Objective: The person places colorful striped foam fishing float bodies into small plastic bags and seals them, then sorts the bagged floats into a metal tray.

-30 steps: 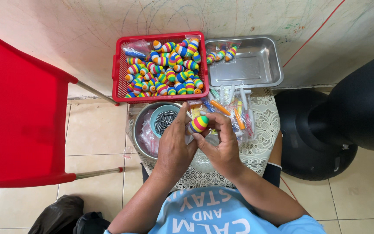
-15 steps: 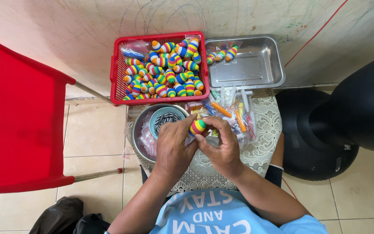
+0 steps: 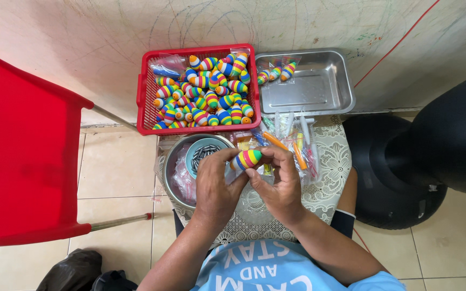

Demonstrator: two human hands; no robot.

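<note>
Keep your left hand [image 3: 215,186] and right hand [image 3: 279,186] both closed on the striped float [image 3: 246,159], steady over the table [image 3: 330,178], near the steel bowl [image 3: 175,161].

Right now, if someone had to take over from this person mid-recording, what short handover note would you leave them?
Left hand: fingers on the near end of one rainbow-striped float, over the lap table.
Right hand: fingers on the same float from the other side; both hands hold it together.
Red basket: against the wall, full of loose striped floats.
Steel tray: right of the basket, with a few bagged floats in its far left corner.
Metal bowl: beside the left hand, with a smaller dish of dark pieces inside.
Done: only those few in the tray. Left: the basketful.
</note>
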